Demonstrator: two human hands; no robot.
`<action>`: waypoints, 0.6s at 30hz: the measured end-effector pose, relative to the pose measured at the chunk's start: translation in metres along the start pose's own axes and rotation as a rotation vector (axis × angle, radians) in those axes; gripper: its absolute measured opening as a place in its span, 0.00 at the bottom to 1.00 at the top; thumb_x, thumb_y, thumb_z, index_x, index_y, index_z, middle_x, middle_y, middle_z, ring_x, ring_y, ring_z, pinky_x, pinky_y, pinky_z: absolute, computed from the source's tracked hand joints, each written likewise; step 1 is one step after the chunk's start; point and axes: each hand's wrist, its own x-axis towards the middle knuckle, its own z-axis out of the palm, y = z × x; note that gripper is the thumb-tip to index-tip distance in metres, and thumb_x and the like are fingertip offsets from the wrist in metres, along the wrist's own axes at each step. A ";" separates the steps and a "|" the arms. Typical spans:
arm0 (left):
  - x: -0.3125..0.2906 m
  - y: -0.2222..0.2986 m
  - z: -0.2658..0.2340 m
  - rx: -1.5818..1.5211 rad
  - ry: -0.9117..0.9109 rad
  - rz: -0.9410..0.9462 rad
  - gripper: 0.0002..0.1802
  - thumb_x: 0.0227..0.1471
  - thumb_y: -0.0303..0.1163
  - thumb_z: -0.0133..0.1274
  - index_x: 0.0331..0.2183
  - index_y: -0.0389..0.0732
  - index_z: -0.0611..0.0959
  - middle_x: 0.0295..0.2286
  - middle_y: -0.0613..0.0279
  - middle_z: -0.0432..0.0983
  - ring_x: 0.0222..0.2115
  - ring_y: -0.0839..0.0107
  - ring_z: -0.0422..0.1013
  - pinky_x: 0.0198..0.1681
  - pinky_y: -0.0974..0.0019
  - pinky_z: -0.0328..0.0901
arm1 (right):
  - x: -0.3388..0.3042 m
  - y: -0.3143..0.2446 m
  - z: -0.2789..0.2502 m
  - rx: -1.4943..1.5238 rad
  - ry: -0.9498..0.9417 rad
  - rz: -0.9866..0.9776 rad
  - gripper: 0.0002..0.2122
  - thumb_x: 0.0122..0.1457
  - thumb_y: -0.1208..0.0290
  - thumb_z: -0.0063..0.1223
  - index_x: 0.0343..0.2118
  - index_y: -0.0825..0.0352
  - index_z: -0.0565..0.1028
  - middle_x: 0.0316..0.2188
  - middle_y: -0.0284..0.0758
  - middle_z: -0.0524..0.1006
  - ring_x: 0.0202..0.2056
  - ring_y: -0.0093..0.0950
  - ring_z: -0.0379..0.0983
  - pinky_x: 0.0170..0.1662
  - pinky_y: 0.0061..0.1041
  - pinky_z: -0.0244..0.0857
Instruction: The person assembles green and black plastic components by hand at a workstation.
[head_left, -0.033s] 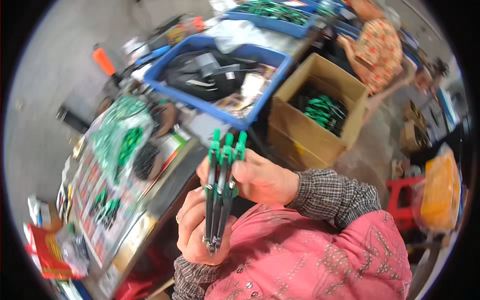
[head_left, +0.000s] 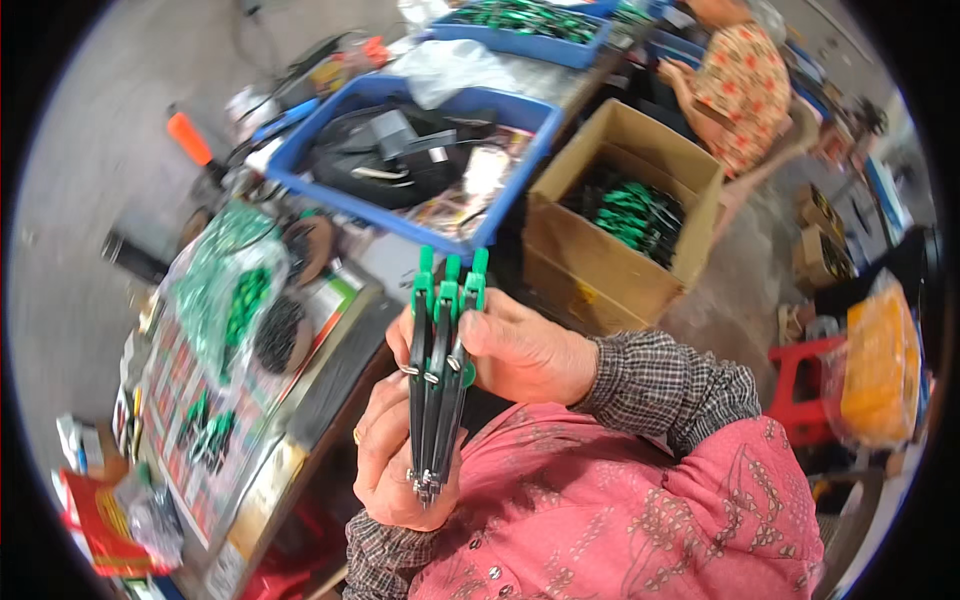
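- While your left hand (head_left: 395, 465) grips the bundle of green-tipped black tools (head_left: 438, 375) at its base, your right hand (head_left: 520, 350) clasps the upper part, at chest height.
- Stiff, light, likely slippery: hold mid-bundle.

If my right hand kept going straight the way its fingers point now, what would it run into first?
The right hand points left across the bundle of black-and-green tools it already grips, so those come first. Beyond them likely the table edge, though depth is unclear.
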 end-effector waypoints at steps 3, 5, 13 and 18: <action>0.022 0.007 0.035 0.055 -0.176 0.059 0.19 0.46 0.31 0.63 0.42 0.37 0.80 0.43 0.45 0.73 0.48 0.47 0.70 0.52 0.47 0.63 | -0.022 -0.051 -0.008 -0.096 0.135 -0.087 0.17 0.60 0.55 0.56 0.44 0.62 0.71 0.36 0.26 0.74 0.39 0.20 0.71 0.43 0.25 0.67; 0.028 -0.003 0.057 0.027 -0.279 0.207 0.28 0.47 0.30 0.62 0.50 0.34 0.75 0.53 0.39 0.64 0.51 0.46 0.67 0.52 0.52 0.66 | -0.037 -0.077 -0.034 -0.166 0.161 -0.090 0.19 0.57 0.55 0.59 0.45 0.62 0.70 0.35 0.25 0.72 0.38 0.19 0.70 0.43 0.23 0.66; 0.035 -0.024 0.110 -0.094 -0.421 0.005 0.20 0.41 0.15 0.59 0.41 0.35 0.82 0.46 0.42 0.70 0.42 0.53 0.75 0.44 0.61 0.72 | -0.089 -0.219 -0.194 -0.902 0.699 -0.175 0.23 0.54 0.55 0.62 0.46 0.65 0.70 0.35 0.27 0.72 0.31 0.17 0.69 0.35 0.17 0.65; 0.041 -0.023 0.103 -0.017 -0.231 0.117 0.14 0.44 0.13 0.52 0.36 0.34 0.82 0.38 0.46 0.75 0.30 0.61 0.77 0.36 0.65 0.73 | -0.130 -0.253 -0.311 -1.329 0.872 0.414 0.22 0.49 0.58 0.66 0.40 0.67 0.72 0.31 0.27 0.72 0.33 0.18 0.67 0.36 0.21 0.63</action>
